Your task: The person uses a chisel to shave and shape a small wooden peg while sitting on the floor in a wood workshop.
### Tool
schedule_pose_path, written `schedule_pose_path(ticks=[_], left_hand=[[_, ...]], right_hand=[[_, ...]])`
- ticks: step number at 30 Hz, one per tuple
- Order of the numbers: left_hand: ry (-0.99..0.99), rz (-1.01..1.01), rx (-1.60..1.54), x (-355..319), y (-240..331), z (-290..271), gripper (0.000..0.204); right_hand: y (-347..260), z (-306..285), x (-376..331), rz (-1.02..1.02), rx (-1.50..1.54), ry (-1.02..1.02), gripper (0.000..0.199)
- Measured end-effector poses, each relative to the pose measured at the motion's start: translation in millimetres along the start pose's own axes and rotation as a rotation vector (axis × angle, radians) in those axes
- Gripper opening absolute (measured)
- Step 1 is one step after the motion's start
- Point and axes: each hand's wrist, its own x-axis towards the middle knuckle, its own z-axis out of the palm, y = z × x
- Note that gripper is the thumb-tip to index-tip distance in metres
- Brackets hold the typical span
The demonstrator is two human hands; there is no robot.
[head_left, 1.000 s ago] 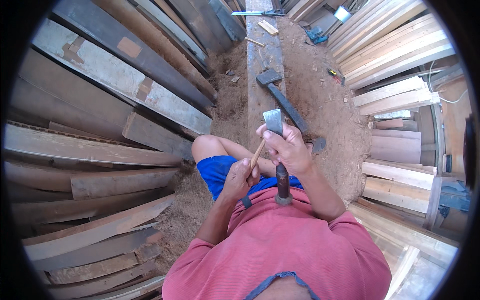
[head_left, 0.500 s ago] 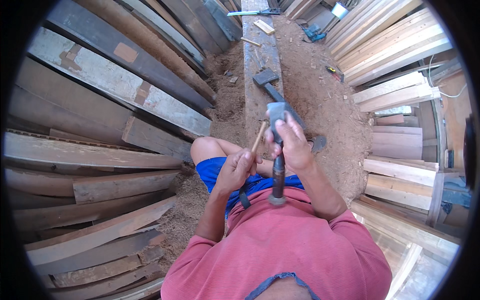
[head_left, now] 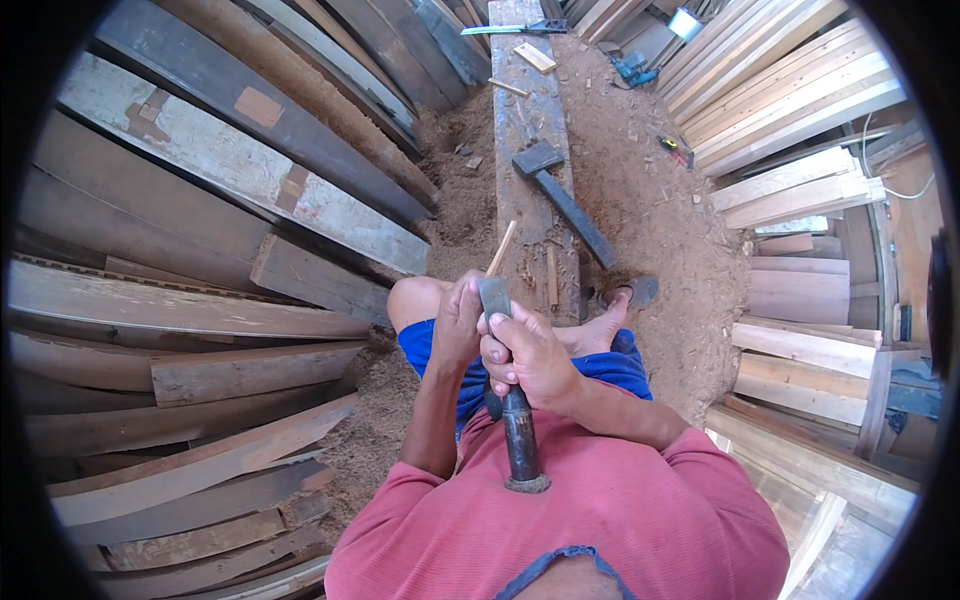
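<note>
My right hand (head_left: 530,350) is closed round the neck of a wide chisel (head_left: 521,435). The blade points away from me, and the dark handle's butt lies against my shirt. Beside it, my left hand (head_left: 458,325) is closed on a thin wooden stick (head_left: 504,245), whose far end sticks out past the fingers. The flat of the blade lies close against the left fingers and the stick; whether its edge touches the wood I cannot tell. The stick's lower part is hidden by my hands and the chisel.
Ahead of me runs a worn plank bench (head_left: 530,205) with a dark mallet (head_left: 565,192), a short stick (head_left: 551,275), wood offcuts and a handsaw (head_left: 515,28). Stacked boards (head_left: 240,170) line the left, pale timber (head_left: 790,90) the right. A blue power tool (head_left: 634,70) sits on the sawdust-strewn ground.
My right hand has brought the chisel leftward, from apart to right beside my left hand. The stick has shifted away from me and stands more upright. The mallet lies still.
</note>
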Motion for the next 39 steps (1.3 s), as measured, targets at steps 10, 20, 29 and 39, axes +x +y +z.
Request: schedule_pose_path(ticks=[10, 20, 29, 39], left_hand=[[-0.140, 0.021, 0.153, -80, -20, -2, 0.031], [-0.158, -0.068, -0.121, -50, -18, 18, 0.025], [-0.115, -0.254, -0.642, -10, -18, 27, 0.017], [0.054, 0.106, 0.038, -24, -2, 4, 0.016]], right_hand=[[-31, -5, -33, -0.378, -0.056, 0.086, 0.018], [-43, -47, 5, -0.308, -0.487, 0.149, 0.019], [-34, -34, 11, -0.395, 0.020, 0.279, 0.019], [-2, -4, -6, -0.100, 0.034, -0.049, 0.017]])
